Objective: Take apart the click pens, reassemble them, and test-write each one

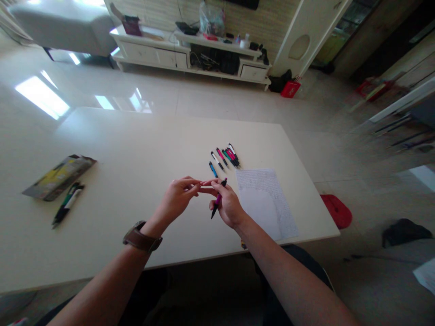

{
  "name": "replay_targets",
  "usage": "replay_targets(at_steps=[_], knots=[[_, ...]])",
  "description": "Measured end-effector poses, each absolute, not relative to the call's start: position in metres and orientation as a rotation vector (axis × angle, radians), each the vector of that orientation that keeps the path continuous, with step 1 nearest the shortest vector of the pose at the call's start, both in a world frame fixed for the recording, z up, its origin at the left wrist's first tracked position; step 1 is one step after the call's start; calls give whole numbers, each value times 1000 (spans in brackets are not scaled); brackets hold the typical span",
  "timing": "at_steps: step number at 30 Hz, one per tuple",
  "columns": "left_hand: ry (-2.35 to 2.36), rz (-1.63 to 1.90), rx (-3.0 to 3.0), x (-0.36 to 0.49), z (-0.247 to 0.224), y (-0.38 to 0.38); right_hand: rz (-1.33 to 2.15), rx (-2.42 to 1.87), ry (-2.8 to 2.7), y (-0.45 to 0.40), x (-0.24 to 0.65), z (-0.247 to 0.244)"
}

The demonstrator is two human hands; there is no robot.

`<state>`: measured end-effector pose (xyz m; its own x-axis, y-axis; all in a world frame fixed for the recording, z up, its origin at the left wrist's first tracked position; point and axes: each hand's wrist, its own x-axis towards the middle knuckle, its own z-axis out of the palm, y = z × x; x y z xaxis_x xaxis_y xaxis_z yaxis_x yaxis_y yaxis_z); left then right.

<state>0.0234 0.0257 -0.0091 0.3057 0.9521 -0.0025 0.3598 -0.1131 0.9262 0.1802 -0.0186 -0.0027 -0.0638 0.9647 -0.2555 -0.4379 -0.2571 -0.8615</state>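
Observation:
My right hand [228,206] holds a purple and black pen [219,198] between thumb and palm, tilted with its tip toward me. Its fingers stretch left and meet the fingertips of my left hand [180,197] above the white table. The left fingers are pinched together there; whether something small sits between them is too small to make out. A brown watch [142,237] is on the left wrist. Just beyond the right hand, a blue pen [213,169] lies near a group of several pens [231,156]. Closest on the right is a sheet of paper [261,203] covered in lines of writing.
On the left of the white table [136,149] lie a grey and yellow packet [59,177] and two pens [68,204]. A red stool [336,211] stands by the right edge. Across the floor are a low cabinet [146,53] and a grey sofa [68,27].

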Motion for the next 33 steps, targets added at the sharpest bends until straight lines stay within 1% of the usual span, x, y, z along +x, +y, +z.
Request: replay_targets(at_steps=[4,8,15,21,29,33], knots=[[1323,790,1698,23,-4,24,1531,-1085,-883,-21,176,-5],[1453,824,1605,23,0,23,1516,-1092,-990,-24,171,-2],[1423,871,1808,20,-2,22,1535,-1091,-819,-20,175,-6],[1288,792,1950,21,-5,21,1539,-1166,-746,-20,176,-6],[1432,864,1982,21,-8,22,1582,-1091,-764,-23,171,-7],[1395,782,2120,17,-11,21,1598,-1134,-727,-23,169,-10]])
